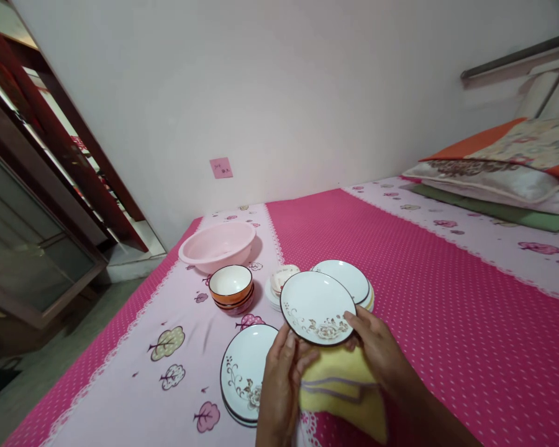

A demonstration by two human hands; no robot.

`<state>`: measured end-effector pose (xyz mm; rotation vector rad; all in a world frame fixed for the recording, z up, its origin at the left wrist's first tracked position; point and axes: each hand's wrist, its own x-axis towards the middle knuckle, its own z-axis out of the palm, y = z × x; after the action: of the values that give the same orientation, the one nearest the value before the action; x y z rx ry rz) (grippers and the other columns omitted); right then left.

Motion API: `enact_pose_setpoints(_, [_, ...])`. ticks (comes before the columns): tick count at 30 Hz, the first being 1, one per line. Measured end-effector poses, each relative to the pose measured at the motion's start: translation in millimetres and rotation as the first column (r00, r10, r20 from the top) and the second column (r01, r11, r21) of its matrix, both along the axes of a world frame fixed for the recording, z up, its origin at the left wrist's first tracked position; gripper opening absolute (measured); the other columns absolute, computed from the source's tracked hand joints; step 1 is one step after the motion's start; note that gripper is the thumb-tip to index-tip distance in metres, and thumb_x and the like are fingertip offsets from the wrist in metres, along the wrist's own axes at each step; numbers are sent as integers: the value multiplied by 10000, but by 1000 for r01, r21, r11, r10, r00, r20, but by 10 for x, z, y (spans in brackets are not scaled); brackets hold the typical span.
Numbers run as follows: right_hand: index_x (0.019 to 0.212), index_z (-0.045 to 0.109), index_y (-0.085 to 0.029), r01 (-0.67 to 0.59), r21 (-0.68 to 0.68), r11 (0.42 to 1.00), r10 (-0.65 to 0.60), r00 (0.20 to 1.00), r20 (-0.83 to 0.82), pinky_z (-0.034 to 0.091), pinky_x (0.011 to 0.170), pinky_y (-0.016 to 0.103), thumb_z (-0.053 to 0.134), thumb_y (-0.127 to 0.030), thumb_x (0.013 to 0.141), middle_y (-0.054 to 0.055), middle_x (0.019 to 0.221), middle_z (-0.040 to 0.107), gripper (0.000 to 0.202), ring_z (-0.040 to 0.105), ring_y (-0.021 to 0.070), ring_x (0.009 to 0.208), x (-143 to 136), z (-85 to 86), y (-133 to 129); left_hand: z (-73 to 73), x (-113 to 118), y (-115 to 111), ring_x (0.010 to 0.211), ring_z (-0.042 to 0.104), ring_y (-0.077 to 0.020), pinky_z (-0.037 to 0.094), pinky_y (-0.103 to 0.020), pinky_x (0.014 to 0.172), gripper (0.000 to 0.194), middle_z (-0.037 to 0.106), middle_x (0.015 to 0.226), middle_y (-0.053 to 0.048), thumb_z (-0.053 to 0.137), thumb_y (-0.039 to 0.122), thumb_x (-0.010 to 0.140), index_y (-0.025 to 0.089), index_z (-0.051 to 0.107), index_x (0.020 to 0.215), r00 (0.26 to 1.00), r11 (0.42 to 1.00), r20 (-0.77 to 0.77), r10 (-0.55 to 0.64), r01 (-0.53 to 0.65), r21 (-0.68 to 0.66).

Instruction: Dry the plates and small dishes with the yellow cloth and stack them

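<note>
A white plate with a dark rim and brown flowers [315,304] is held up, tilted, between both hands. My left hand [284,366] grips its lower left edge, and my right hand [370,338] pinches its right edge with the thumb on top. Below the plate hangs or lies a yellow cloth [338,385]; whether a hand also holds it cannot be made out. Left of my left hand sits a stack of similar plates [245,366]. Behind the held plate, another white plate [345,277] tops a second stack, partly hidden.
A pink basin [218,245] stands near the wall, with stacked orange-brown bowls [231,287] in front. Small dishes [282,279] sit beside them. Pillows [503,167] lie at the right on the pink bedspread [428,292]. A door [28,236] is at the left.
</note>
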<state>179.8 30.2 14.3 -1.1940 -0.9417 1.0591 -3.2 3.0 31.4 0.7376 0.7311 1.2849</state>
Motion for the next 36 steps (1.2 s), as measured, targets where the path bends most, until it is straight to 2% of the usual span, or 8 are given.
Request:
enact_pose_setpoints(4, [835, 635, -185, 123, -18, 992, -123, 992, -31, 403, 489, 267, 717, -567, 752, -34, 524, 599, 400, 529, 146, 478, 178, -61, 70, -38, -41, 9, 1106, 672, -312, 490, -442, 952, 575, 665, 1317, -190, 652, 492, 904, 200, 585, 1395, 999, 999, -38, -29, 29, 17])
enact_pose_setpoints(8, [894, 645, -173, 238, -23, 971, -239, 968, -72, 416, 489, 257, 736, -525, 742, -38, 537, 609, 394, 529, 134, 484, 336, -69, 130, -47, -54, 6, 1129, 662, -311, 469, -438, 970, 506, 665, 1317, -189, 621, 480, 925, 193, 620, 1342, 999, 999, -25, -39, 40, 13])
enact_pose_setpoints(14, [810, 632, -169, 322, -41, 946, -324, 938, -126, 399, 448, 238, 798, -517, 661, -40, 487, 593, 413, 511, 116, 449, 460, -117, 199, -34, -14, 2, 1089, 670, -285, 473, -415, 949, 457, 696, 1254, -171, 647, 451, 914, 187, 652, 1287, 999, 1000, -10, -30, 30, -4])
enact_pose_setpoints(27, [803, 632, -160, 340, -53, 939, -344, 921, -181, 445, 428, 205, 850, -523, 629, -27, 515, 633, 458, 548, 103, 444, 522, -254, 287, -81, -13, 28, 1069, 672, -266, 486, -392, 936, 445, 703, 1231, -170, 621, 438, 929, 161, 637, 1277, 999, 999, -13, -35, 35, -6])
enact_pose_setpoints(36, [982, 616, -160, 284, -78, 956, -294, 938, -181, 532, 441, 218, 874, -478, 636, 17, 613, 728, 536, 643, 137, 488, 551, -338, 347, -86, -10, 37, 1050, 679, -277, 495, -400, 920, 477, 715, 1196, -174, 650, 461, 905, 146, 635, 1262, 999, 999, -21, -32, 31, -14])
